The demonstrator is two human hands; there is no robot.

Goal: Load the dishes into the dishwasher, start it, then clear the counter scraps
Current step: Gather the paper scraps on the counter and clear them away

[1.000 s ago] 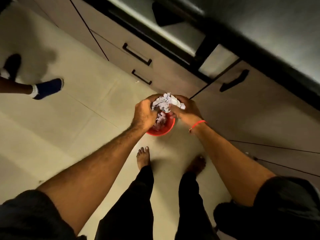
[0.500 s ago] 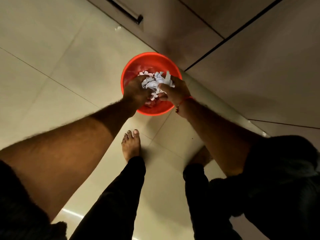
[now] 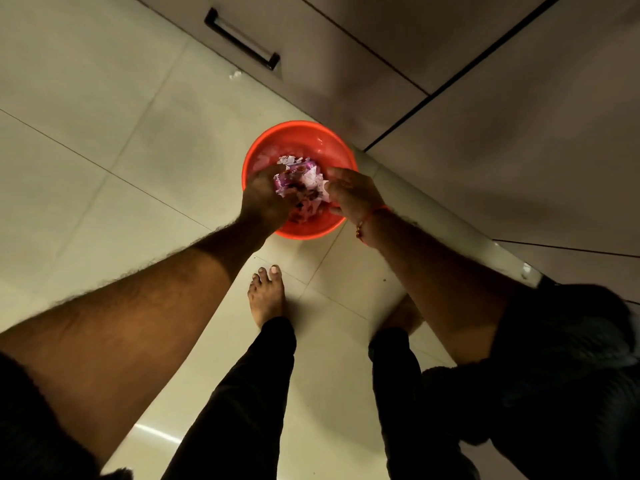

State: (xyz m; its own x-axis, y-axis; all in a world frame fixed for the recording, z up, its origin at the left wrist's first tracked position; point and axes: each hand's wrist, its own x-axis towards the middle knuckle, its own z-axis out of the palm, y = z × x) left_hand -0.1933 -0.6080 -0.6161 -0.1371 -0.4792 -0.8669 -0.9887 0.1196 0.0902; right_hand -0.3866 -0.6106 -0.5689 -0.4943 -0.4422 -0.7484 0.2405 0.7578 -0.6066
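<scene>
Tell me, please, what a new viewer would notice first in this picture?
The bright red bin on the pale floor tiles, right by the cabinets, draws the eye first. Over it, the left hand and right hand press crumpled paper scraps down into it. A small white scrap lies on the floor below a black drawer handle.

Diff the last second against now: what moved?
Both hands, left hand and right hand, lowered the crumpled scraps from above the red bin down into it. Camera tilted downward, closer. Both hands still grip the scraps; bin stays by the cabinet.
</scene>
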